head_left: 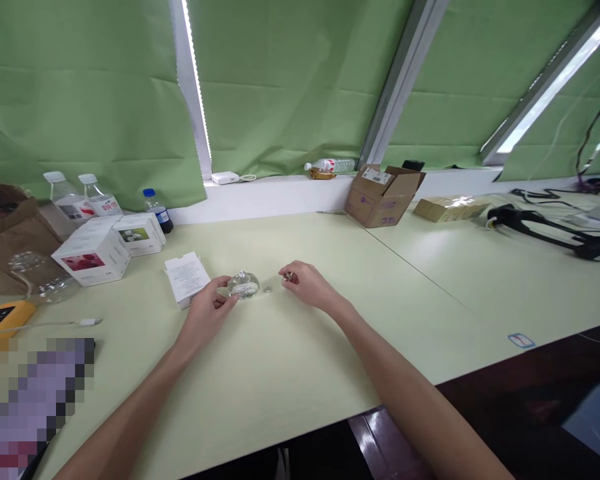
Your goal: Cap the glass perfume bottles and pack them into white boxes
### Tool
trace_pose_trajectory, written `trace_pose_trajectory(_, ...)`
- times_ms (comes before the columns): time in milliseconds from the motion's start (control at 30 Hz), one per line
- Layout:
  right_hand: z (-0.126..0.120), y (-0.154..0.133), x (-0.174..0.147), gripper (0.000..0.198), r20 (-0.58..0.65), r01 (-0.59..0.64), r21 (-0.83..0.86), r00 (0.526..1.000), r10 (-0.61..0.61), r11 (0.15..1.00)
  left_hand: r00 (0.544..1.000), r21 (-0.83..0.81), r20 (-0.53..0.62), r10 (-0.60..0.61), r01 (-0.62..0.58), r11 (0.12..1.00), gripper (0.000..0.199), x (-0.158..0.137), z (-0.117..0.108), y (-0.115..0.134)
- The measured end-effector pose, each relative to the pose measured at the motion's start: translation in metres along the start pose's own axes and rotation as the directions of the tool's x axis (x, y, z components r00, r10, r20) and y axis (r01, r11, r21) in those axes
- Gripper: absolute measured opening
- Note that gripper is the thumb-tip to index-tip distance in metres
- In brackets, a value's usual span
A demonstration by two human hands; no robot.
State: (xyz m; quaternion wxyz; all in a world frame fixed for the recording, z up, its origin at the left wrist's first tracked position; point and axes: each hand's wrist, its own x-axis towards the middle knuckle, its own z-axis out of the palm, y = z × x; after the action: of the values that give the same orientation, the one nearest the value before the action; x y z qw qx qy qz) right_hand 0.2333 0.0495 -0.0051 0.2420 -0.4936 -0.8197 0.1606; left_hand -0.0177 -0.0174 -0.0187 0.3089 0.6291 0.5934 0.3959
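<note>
A squat, round clear glass bottle (244,287) with a narrow neck stands on the pale table. My left hand (209,308) grips it from the left, with the thumb at the front and the fingers behind. To the right of the bottle, my right hand (303,283) is closed in a pinch just above the table. Between its fingertips is a small shiny metallic piece (287,277), too small to make out fully. On the tabletop between bottle and right hand lies a tiny silvery part (267,289). Beside my left hand is an opened white carton (187,277).
White boxes (97,257), a glass jar (55,287) and plastic bottles (97,197) stand at the left. A yellow device (10,317) with a cable is nearer. Behind are an open cardboard box (380,200) and a yellowish package (450,208); a black frame-like object (545,227) lies right.
</note>
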Motion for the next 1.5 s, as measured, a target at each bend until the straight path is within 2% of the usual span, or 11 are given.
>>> trace_pose_trajectory(133,0.005,-0.008,-0.003,0.027,0.035,0.043,-0.018,0.998,-0.043,0.999,1.000,-0.008,0.004,-0.003,0.003,1.000,0.051,0.001,0.000,0.000)
trace_pose_trajectory(300,-0.001,-0.016,-0.009,0.039,0.022,0.042,-0.056,0.999,-0.040,0.998,1.000,-0.009,-0.008,-0.003,0.003,1.000,0.051,0.001,0.000,0.000)
trace_pose_trajectory(500,0.004,-0.027,-0.010,0.028,-0.054,0.134,-0.088,0.989,-0.139,0.987,1.000,0.016,-0.010,0.014,-0.013,1.000,0.046,0.001,0.000,0.000)
trace_pose_trajectory(667,0.019,-0.030,-0.007,0.024,0.002,0.203,-0.181,0.979,-0.206,0.962,1.000,0.004,-0.014,0.017,-0.017,1.000,0.045,0.002,0.001,-0.001)
trace_pose_trajectory(833,0.026,-0.028,-0.006,0.019,0.013,0.198,-0.201,0.980,-0.200,0.959,1.000,-0.006,-0.002,0.009,-0.009,1.000,0.047,0.001,0.001,0.000)
trace_pose_trajectory(1167,0.028,-0.026,-0.004,0.017,0.021,0.151,-0.136,0.989,-0.149,0.979,1.000,-0.080,-0.001,0.006,-0.006,0.997,0.047,0.006,0.001,-0.004)
trace_pose_trajectory(1500,0.032,-0.028,-0.003,0.016,-0.009,0.138,-0.123,0.990,-0.140,0.983,0.998,-0.029,0.009,0.055,-0.055,0.998,0.044,0.004,0.001,-0.002)
